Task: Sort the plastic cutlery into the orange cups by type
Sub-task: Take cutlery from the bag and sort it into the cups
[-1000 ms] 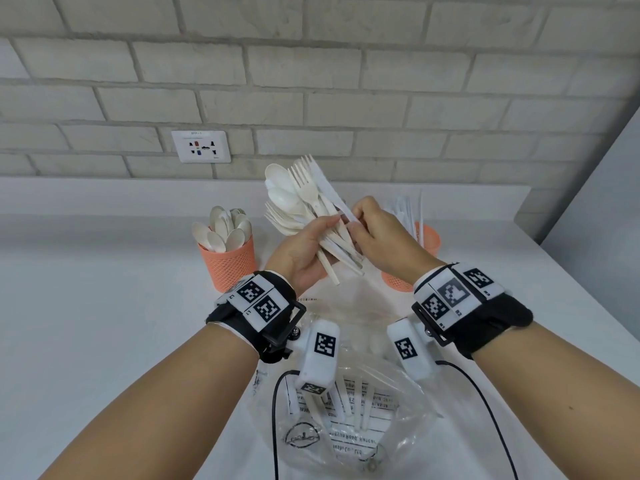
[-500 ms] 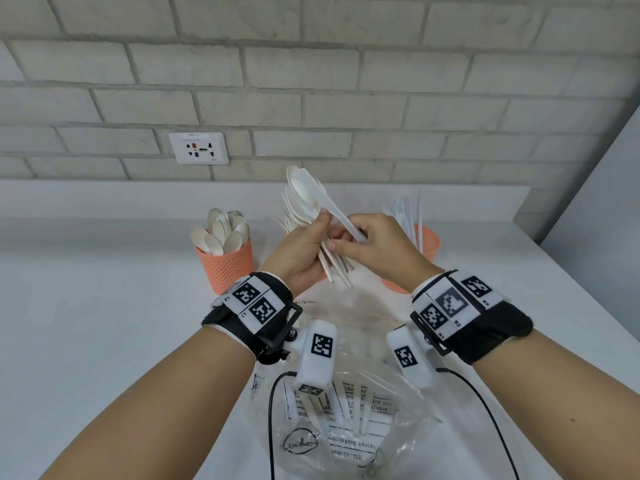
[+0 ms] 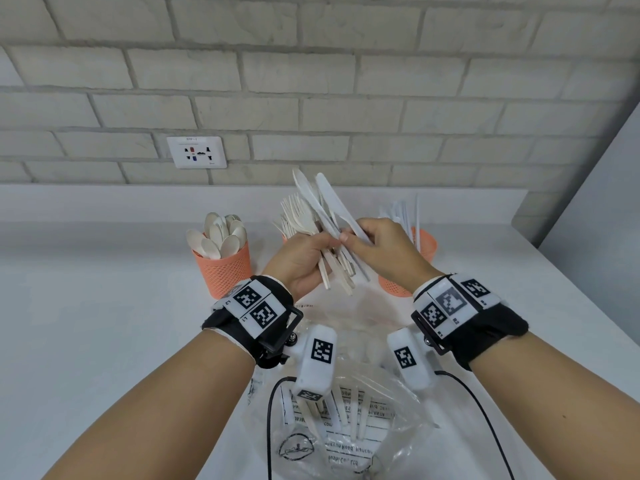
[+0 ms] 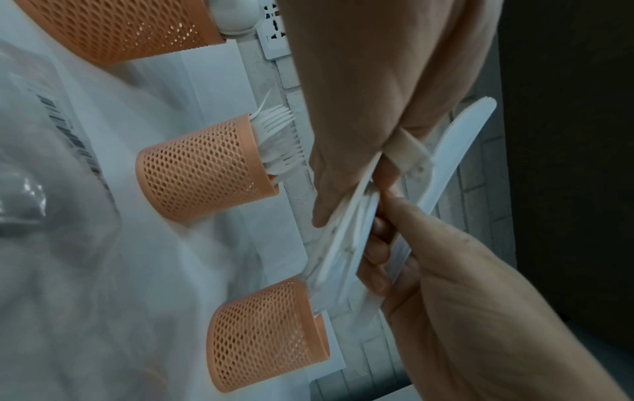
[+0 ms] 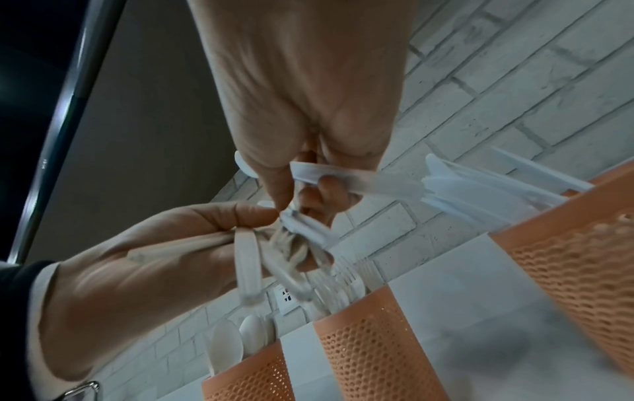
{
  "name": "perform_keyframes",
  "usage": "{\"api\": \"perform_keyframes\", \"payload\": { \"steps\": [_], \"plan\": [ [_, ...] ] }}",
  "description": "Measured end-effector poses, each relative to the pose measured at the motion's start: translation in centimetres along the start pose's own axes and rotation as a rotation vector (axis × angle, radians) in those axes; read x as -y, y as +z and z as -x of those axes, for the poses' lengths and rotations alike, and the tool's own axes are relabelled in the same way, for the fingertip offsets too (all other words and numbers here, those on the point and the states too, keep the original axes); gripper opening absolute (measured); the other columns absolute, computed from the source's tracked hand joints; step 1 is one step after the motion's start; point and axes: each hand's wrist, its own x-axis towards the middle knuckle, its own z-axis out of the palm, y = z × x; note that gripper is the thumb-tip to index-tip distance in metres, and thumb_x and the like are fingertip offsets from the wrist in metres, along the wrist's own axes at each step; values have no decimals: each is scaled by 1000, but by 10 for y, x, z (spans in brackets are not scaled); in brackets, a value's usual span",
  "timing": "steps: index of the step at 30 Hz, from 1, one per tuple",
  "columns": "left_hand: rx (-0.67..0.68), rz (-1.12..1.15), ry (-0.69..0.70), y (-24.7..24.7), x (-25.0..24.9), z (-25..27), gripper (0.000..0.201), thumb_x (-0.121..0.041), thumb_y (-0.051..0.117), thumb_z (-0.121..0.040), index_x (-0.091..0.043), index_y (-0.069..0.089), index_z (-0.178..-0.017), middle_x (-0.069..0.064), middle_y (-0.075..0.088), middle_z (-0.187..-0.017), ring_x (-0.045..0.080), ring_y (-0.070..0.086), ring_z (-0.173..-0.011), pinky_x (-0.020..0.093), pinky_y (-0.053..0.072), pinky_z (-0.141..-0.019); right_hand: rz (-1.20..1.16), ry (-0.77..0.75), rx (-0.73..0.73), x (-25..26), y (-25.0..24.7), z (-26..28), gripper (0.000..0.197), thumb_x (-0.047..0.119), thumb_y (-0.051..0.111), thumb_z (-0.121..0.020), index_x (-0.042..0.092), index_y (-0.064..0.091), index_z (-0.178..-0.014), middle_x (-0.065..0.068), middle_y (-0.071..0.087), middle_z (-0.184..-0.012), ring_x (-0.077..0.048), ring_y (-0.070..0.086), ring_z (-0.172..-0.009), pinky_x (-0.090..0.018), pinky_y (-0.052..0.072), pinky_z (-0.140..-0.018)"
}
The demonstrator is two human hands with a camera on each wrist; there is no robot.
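Observation:
My left hand grips a fanned bundle of white and cream plastic cutlery, forks and knives, above the table. My right hand pinches one white knife in that bundle; its serrated blade shows in the left wrist view. Three orange mesh cups stand behind: the left cup holds spoons, the middle cup holds forks and is mostly hidden behind my left hand in the head view, and the right cup holds knives.
A clear plastic bag with a few cutlery pieces lies on the white table under my wrists. A black cable runs across it. A brick wall with a socket closes the back; a grey panel stands right.
The bundle has turned in my left hand: knife blades now stick up where spoon bowls showed. My right hand has shifted its pinch from a spoon-like piece onto a white knife.

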Motion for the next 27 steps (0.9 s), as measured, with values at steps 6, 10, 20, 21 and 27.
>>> {"api": "perform_keyframes", "payload": {
  "steps": [6, 10, 20, 21, 27],
  "plan": [
    [-40, -79, 14, 3, 2, 1, 22, 8, 45, -90, -2, 64, -85, 10, 70, -71, 19, 69, -61, 31, 58, -60, -114, 42, 75, -4, -5, 3, 23, 26, 59, -90, 10, 63, -74, 14, 47, -41, 2, 41, -39, -11, 32, -46],
    [-76, -103, 11, 3, 4, 0, 15, 3, 48, -91, 1, 63, -90, 7, 71, -68, 17, 68, -60, 30, 58, -63, -112, 20, 149, -3, -6, 4, 12, 19, 56, -92, 10, 60, -85, 14, 52, -57, 6, 47, -45, -7, 34, -49],
    [-109, -136, 30, 13, 6, -4, 16, 1, 46, -93, 4, 61, -98, 19, 64, -86, 28, 62, -75, 39, 54, -84, -201, 102, 145, -9, -4, 7, 17, 16, 40, -99, 19, 50, -86, 3, 54, -72, -8, 54, -63, -23, 45, -60],
    [-125, -153, 29, 13, 7, -4, 14, 1, 47, -93, 3, 61, -92, 17, 61, -81, 26, 59, -69, 33, 54, -74, -213, 124, 123, -11, -5, 6, 17, 15, 37, -99, 18, 48, -87, 0, 54, -72, -13, 53, -63, -24, 45, -56],
    [-107, -132, -30, 3, 13, -9, 20, 0, 49, -92, -5, 63, -78, 0, 66, -62, 10, 61, -63, 26, 49, -65, -125, 55, -291, -27, -37, -13, 17, 7, 30, -99, 2, 46, -104, -8, 58, -84, -16, 55, -73, -12, 46, -66]
  ]
}}
